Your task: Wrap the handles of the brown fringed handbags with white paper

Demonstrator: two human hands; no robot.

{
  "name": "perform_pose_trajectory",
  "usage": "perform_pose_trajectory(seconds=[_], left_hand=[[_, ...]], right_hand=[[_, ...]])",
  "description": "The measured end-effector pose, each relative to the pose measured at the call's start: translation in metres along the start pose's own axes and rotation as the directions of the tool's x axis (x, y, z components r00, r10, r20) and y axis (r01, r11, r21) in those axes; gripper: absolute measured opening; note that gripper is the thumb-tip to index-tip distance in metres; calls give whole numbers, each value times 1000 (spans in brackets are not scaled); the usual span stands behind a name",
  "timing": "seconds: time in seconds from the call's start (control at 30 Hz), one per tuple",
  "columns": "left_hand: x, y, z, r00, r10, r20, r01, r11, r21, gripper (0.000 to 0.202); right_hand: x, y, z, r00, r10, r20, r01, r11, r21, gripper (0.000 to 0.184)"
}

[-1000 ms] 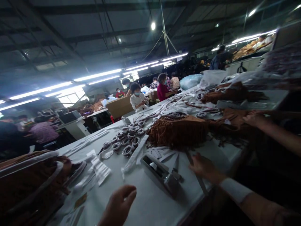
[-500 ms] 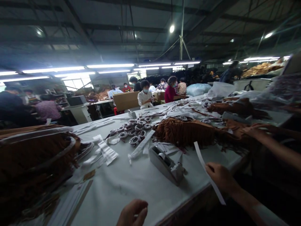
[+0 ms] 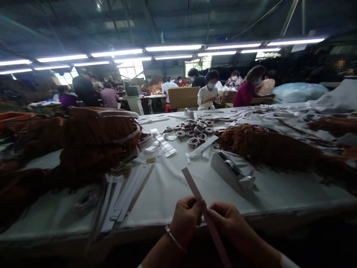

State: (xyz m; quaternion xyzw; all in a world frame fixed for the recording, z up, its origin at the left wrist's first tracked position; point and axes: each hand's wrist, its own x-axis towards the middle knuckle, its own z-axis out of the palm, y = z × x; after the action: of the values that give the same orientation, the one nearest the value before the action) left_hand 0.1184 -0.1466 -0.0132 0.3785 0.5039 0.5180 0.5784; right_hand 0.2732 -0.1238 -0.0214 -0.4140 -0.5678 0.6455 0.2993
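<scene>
A long, flat, pale strip (image 3: 192, 183), perhaps paper, slants across the front of the table. My left hand (image 3: 187, 215) pinches its middle, with a bracelet at the wrist. Close beside it, my right hand (image 3: 227, 219) is closed on the same strip from the right. The strip's far end points up over the tabletop, and its lower end hangs below my hands. A grey tape dispenser (image 3: 231, 173) stands to the right beyond my hands. Similar pale strips (image 3: 131, 193) lie in a fanned pile on the left.
Brown fringed goods are heaped on the left (image 3: 97, 145) and right (image 3: 267, 149) of the table (image 3: 164, 186). Coiled bands (image 3: 192, 134) and clear plastic packets (image 3: 164, 143) lie between them. Several people work in the background, one in a white shirt (image 3: 206, 97).
The view has swung right to left. My right hand has brought the strip to the middle, and my left hand, empty before, now grips it too.
</scene>
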Motion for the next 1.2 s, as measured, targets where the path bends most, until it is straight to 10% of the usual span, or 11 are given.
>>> perform_pose_trajectory(seconds=[0.4, 0.7, 0.87, 1.0, 1.1, 1.2], left_hand=[[19, -21, 4, 982, -179, -67, 135, 898, -419, 55], [29, -20, 16, 949, -313, -51, 230, 791, -567, 54], [48, -32, 17, 952, -284, -116, 226, 904, -364, 53], [79, -48, 17, 970, -80, -228, 108, 988, 113, 61], [104, -66, 20, 972, 229, -59, -171, 852, 495, 53], [123, -89, 23, 854, 458, 246, -479, 510, 714, 41]], right_hand=[[-20, 5, 13, 866, 131, 483, -390, 781, 487, 35], [-16, 17, 12, 866, 219, 449, -434, 776, 457, 39], [6, 26, -17, 963, 257, 83, -270, 930, 249, 29], [46, 25, -63, 960, 117, -255, -233, 839, -492, 25], [56, 21, -88, 936, 8, -353, -264, 679, -685, 25], [43, 16, -104, 927, -177, -330, -167, 592, -788, 24]])
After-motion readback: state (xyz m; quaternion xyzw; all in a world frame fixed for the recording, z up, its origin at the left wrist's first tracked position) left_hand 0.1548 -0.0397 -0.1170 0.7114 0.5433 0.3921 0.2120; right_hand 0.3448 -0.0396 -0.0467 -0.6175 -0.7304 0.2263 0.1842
